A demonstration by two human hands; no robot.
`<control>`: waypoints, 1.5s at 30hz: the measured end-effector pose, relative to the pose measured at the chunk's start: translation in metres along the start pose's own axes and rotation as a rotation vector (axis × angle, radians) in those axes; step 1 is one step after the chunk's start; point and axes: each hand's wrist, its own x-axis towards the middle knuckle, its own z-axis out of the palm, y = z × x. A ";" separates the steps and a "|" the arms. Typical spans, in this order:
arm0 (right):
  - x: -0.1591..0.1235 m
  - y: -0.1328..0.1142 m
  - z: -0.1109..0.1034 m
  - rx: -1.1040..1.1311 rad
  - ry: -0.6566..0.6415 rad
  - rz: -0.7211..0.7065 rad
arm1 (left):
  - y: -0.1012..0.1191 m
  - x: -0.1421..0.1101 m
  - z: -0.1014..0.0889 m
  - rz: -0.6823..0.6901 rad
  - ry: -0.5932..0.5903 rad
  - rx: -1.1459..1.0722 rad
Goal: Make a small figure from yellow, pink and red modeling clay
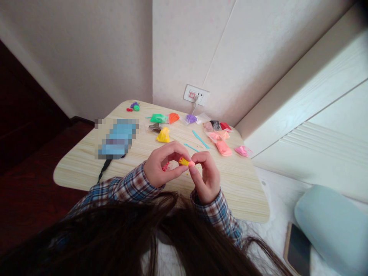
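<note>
A small modelling clay piece (184, 161), yellow with red specks and a pink end, is held between my two hands above the table. My left hand (162, 164) pinches its yellow part between thumb and fingertips. My right hand (206, 177) pinches the pink end, with the thumb below and fingers curled over. Just beyond the hands lie two light-blue modelling tools (201, 139). A bag of yellow clay (163, 135) sits past my left hand. Red bits (166, 166) show through the gap in my left hand, partly hidden by it.
On the pale wooden table (238, 184) lie bags of green clay (158, 118), purple clay (191, 119) and coral clay (223, 148). Small finished-looking clay shapes (135, 107) rest at the far left corner. A blurred-out blue object (119, 138) is at left. A wall socket (196, 95) holds a plug.
</note>
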 end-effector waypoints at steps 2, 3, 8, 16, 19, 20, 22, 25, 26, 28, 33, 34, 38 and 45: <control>-0.001 0.002 -0.002 0.003 0.024 0.008 | 0.001 0.000 0.000 -0.015 0.014 -0.028; -0.002 0.004 -0.004 0.005 0.052 0.025 | 0.001 0.000 0.000 -0.022 0.021 -0.035; -0.004 0.021 -0.013 -0.089 0.168 0.162 | 0.002 0.002 0.000 -0.021 0.044 -0.023; -0.013 0.052 -0.027 -0.408 -0.207 0.139 | -0.001 0.001 -0.001 -0.047 0.092 -0.032; -0.018 0.058 -0.032 -0.439 -0.277 0.138 | -0.003 -0.001 -0.001 -0.044 0.109 -0.056; -0.020 0.058 -0.032 -0.452 -0.264 0.146 | -0.003 -0.001 -0.001 -0.046 0.112 -0.062; -0.022 0.058 -0.033 -0.485 -0.202 0.168 | -0.004 -0.002 -0.001 -0.053 0.117 -0.069; -0.022 0.056 -0.031 -0.546 -0.152 0.196 | -0.005 -0.001 -0.001 -0.074 0.125 -0.057; -0.022 0.056 -0.030 -0.573 -0.160 0.202 | -0.005 -0.001 -0.001 -0.077 0.127 -0.046; -0.020 0.055 -0.027 -0.635 -0.188 0.210 | -0.004 0.000 -0.001 -0.080 0.125 -0.017; -0.017 0.053 -0.021 -0.735 -0.221 0.206 | -0.002 0.001 0.000 -0.064 0.074 0.038; -0.016 0.053 -0.020 -0.744 -0.226 0.206 | -0.002 0.001 0.000 -0.058 0.064 0.042; -0.016 0.053 -0.018 -0.762 -0.243 0.219 | -0.003 0.001 -0.001 -0.057 0.047 0.042; -0.006 0.037 -0.025 -0.305 -0.024 0.033 | -0.003 0.001 0.000 -0.078 0.023 0.041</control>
